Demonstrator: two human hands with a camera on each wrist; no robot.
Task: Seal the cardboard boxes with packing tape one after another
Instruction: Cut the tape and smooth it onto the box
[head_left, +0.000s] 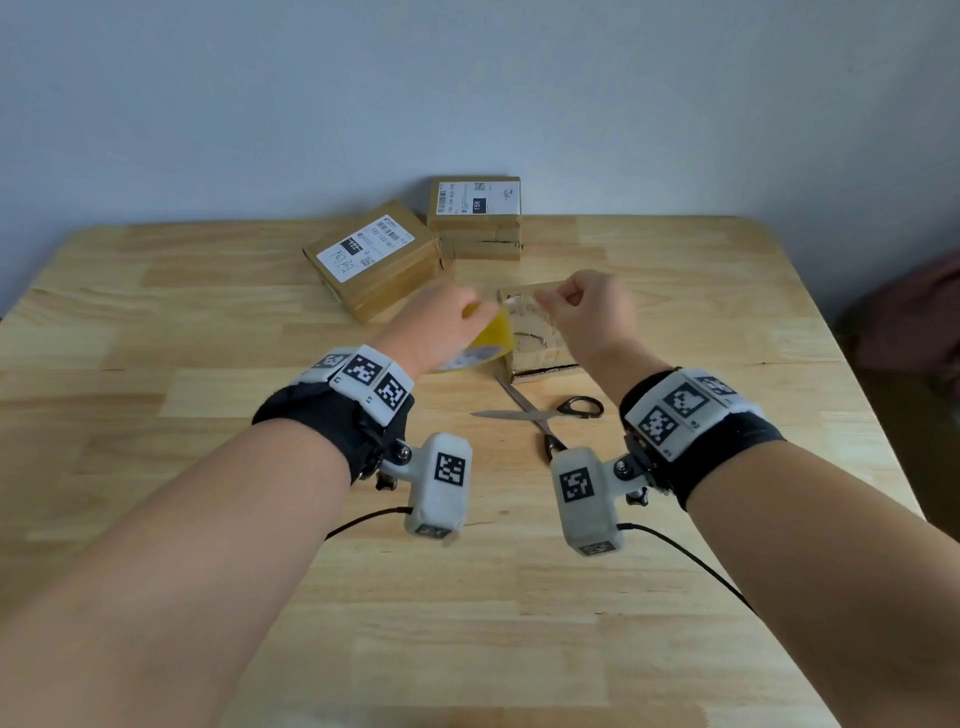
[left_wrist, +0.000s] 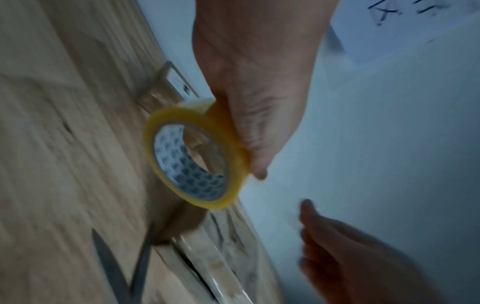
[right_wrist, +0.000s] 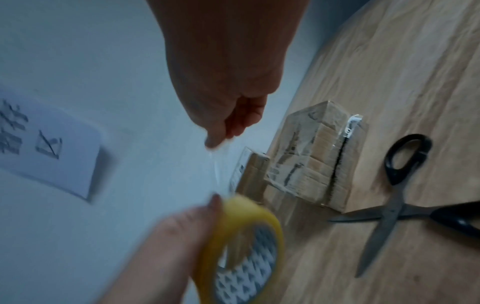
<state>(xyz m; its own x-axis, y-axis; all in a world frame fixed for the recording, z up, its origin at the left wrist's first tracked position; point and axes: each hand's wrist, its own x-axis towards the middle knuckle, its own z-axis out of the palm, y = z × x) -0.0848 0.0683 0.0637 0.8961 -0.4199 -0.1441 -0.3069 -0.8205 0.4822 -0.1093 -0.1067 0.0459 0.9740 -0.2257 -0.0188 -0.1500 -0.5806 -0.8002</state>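
Note:
My left hand (head_left: 447, 325) grips a yellow roll of clear packing tape (head_left: 485, 340) (left_wrist: 192, 162) (right_wrist: 249, 242) above the table, just left of a small cardboard box (head_left: 540, 343) (right_wrist: 314, 162) covered in shiny tape. My right hand (head_left: 576, 306) (right_wrist: 221, 123) hovers over that box and pinches the free end of the tape strip (right_wrist: 215, 164), which stretches thin and clear between the hands. Two more cardboard boxes with white labels, one (head_left: 374, 260) lying angled and one (head_left: 475, 218) behind it, sit at the back of the table.
Black-handled scissors (head_left: 545, 413) (right_wrist: 389, 203) lie blades apart on the wooden table (head_left: 208, 364), just in front of the small box. A pale wall (head_left: 311, 104) stands right behind the table. A dark red object (head_left: 919, 322) lies beyond the right edge.

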